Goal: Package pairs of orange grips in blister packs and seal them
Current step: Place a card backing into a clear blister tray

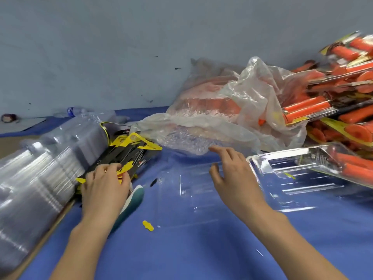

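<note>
Hands are shown over a blue-covered desk (201, 257). The left hand (105, 184) is curled round the near end of a stack of black-and-yellow printed cards (129, 151), apparently to draw one off. The right hand (232, 174) is held open with fingers spread and holds nothing, poised above the far edge of an empty clear blister pack (187, 199) lying flat at the centre. Loose orange grips (203, 103) are seen inside a crumpled plastic bag (248, 93) just beyond that hand; finished packs (333, 110) are piled at far right. A single card should be peeled away so that two are not lifted together, and the clear pack steadied while the card is laid square in it.
</note>
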A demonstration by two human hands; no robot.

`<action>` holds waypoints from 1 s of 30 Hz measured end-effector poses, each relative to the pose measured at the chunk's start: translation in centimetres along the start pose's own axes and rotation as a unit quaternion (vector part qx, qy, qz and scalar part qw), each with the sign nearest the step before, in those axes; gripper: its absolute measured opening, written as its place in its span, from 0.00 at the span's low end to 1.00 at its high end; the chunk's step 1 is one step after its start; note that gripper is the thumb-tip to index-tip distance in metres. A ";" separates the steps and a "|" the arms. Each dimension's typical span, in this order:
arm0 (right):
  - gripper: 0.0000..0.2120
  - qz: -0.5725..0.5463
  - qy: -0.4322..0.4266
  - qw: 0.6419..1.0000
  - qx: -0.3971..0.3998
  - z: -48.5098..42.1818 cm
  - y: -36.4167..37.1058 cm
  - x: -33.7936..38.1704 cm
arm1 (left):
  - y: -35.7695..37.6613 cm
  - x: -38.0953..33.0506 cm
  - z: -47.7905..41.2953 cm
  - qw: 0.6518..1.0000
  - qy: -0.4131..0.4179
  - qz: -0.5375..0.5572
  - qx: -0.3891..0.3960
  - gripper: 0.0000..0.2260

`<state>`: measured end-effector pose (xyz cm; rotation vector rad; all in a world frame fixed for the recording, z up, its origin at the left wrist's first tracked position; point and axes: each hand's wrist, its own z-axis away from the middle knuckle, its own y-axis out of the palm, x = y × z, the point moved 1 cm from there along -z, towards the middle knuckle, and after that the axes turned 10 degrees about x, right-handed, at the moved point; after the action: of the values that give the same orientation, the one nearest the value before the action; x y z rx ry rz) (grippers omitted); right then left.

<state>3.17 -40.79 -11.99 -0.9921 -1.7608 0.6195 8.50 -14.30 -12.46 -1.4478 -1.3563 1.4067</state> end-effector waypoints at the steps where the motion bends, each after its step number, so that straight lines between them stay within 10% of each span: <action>1: 0.20 0.006 -0.004 1.000 0.001 -0.2 0.3 0.0 | 0.1 0.4 -0.5 0.999 -0.008 -0.016 0.036 0.17; 23: 0.19 0.040 -0.030 0.999 0.013 0.1 1.4 1.9 | -0.4 6.7 -1.7 0.971 0.109 0.024 0.210 0.34; 30: 0.19 0.025 -0.040 0.999 0.014 -0.4 2.0 2.9 | -1.0 7.1 -1.4 0.995 0.070 0.046 0.060 0.24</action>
<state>3.71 -37.28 -11.85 -1.0067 -1.7981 0.7218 8.65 -7.05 -13.03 -1.5152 -1.1126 1.3917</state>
